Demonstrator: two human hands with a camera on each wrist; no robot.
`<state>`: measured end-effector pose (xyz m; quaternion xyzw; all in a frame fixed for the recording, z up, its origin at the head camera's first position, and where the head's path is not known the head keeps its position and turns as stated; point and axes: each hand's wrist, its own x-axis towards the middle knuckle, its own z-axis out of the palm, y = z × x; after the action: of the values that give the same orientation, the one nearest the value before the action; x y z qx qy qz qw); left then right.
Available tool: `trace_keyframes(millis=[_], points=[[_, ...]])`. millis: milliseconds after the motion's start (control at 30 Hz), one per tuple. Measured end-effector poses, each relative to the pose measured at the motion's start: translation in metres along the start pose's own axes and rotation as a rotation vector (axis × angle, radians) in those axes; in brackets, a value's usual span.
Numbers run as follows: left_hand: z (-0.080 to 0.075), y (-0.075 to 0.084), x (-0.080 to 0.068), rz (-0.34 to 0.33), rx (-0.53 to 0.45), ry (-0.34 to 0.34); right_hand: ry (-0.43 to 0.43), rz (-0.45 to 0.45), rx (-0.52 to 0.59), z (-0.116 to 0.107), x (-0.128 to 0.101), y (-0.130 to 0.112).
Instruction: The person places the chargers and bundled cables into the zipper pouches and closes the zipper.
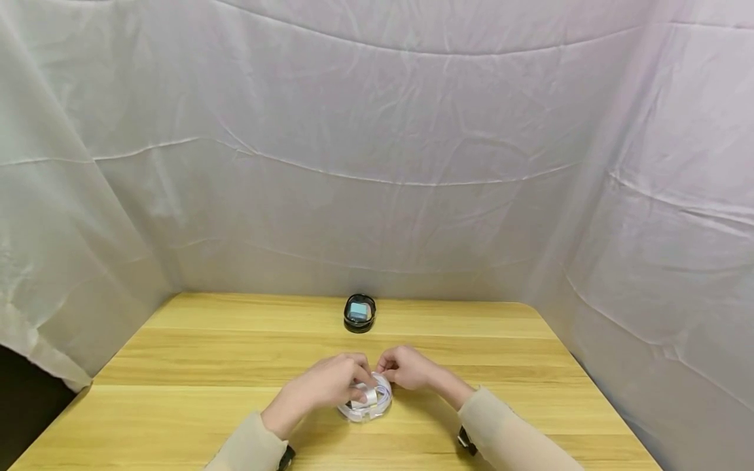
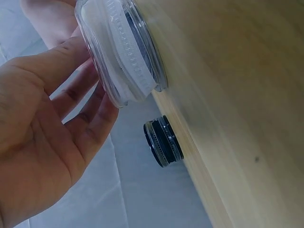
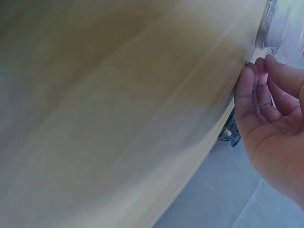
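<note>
A round clear plastic case (image 1: 365, 413) with a white zip band lies on the table. Something white and a pale purple loop show inside it. My left hand (image 1: 336, 379) reaches over the case from the left, loosely bent fingers and thumb resting on its top. In the left wrist view, the palm stands off the case (image 2: 128, 57) and the fingertips are partly hidden behind its rim. My right hand (image 1: 409, 367) is at the far right edge of the case. In the right wrist view, its thumb and forefinger pinch a small zip pull (image 3: 273, 51) beside the band.
A second round case (image 1: 359, 314), black-rimmed with a pale blue thing inside, stands near the table's back edge. Grey-white cloth (image 1: 377, 163) hangs behind and on both sides of the wooden table (image 1: 206, 366).
</note>
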<state>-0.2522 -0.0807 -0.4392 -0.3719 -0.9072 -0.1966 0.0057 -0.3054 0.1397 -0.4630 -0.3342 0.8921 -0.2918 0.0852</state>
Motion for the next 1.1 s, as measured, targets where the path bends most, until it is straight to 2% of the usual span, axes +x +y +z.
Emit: trace_keyframes(millis=[333, 1100], points=[[0.002, 0.003, 0.0, -0.042, 0.013, -0.005, -0.008, 0.007, -0.015, -0.002, -0.005, 0.001], [0.002, 0.003, -0.001, -0.063, 0.018, 0.01, -0.034, -0.035, -0.015, -0.01, -0.023, 0.008]])
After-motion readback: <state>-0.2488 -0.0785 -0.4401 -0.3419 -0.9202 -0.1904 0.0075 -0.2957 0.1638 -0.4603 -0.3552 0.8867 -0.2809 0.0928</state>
